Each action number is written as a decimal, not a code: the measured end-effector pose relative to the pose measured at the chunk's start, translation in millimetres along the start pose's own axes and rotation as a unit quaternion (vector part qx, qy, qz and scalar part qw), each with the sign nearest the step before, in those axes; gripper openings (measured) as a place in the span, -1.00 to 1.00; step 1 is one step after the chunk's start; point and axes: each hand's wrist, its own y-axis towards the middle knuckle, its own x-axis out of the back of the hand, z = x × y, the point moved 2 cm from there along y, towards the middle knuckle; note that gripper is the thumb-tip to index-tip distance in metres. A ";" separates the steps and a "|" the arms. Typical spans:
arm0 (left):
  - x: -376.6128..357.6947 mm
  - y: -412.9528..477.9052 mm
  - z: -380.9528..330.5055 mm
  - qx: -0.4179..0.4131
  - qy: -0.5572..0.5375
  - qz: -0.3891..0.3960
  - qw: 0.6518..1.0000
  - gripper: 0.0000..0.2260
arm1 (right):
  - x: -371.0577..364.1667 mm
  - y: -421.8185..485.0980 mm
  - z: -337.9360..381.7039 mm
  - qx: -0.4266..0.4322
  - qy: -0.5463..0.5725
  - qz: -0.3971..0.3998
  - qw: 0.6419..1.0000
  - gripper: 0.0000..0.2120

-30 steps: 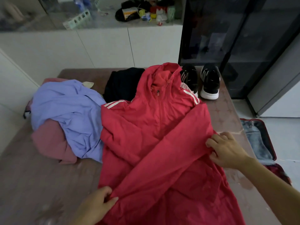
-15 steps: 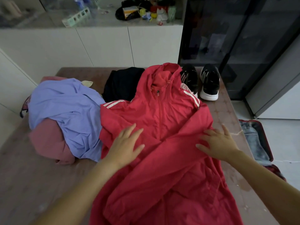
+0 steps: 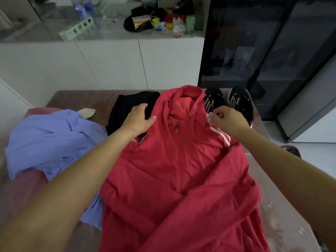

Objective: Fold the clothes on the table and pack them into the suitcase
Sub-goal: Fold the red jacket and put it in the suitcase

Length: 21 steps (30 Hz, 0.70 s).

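While the red jacket (image 3: 178, 170) lies zip-up across the middle of the table (image 3: 76, 99), hood at the far edge, the left hand (image 3: 139, 119) rests on its left shoulder, fingers straight. The right hand (image 3: 227, 119) curls in, pinching the striped right shoulder. A suitcase (image 3: 291, 149) corner peeks in right of the table.

A jacket (image 3: 178, 170) is lying spread across the middle of the table (image 3: 76, 97), hood pointing away. A shirt (image 3: 54, 139) is lying heaped to its left, a garment (image 3: 127, 108) is sitting behind-left, shoes (image 3: 234, 100) are standing behind-right, and a suitcase (image 3: 291, 149) is lying on the floor to the table's right.
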 end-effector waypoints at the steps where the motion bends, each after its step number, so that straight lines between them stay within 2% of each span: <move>1: -2.0 13.4 -0.5 0.007 -0.004 0.003 1.000 -0.41 | -1.8 13.7 3.2 -0.014 0.029 0.008 0.999 -0.61; 6: -20.2 74.2 -4.5 0.051 -0.064 0.000 0.997 -0.45 | -13.2 71.4 25.8 -0.052 0.096 0.002 0.994 -0.66; 10: -42.1 102.8 -12.2 0.037 -0.058 0.003 0.998 -0.49 | -38.3 110.7 30.0 -0.143 0.105 0.037 0.983 -0.73; 13: -50.7 119.7 -13.6 0.048 -0.040 -0.006 0.998 -0.50 | -57.8 127.4 31.3 -0.184 0.141 0.090 0.969 -0.68; 16: -54.9 135.2 -8.4 0.093 -0.040 0.002 0.995 -0.51 | -68.1 137.0 33.9 -0.210 0.216 0.072 0.951 -0.64; 17: -54.7 138.0 -7.5 0.099 -0.041 0.011 0.994 -0.57 | -68.2 138.0 35.4 -0.221 0.239 0.059 0.944 -0.63; 19: -50.1 138.7 -6.1 0.069 -0.015 0.023 0.997 -0.82 | -70.9 144.5 30.2 -0.244 0.317 0.059 0.915 -0.64; 21: -37.0 136.0 -3.0 0.017 0.027 -0.008 0.999 -0.84 | -64.2 143.7 24.7 -0.251 0.380 0.060 0.889 -0.67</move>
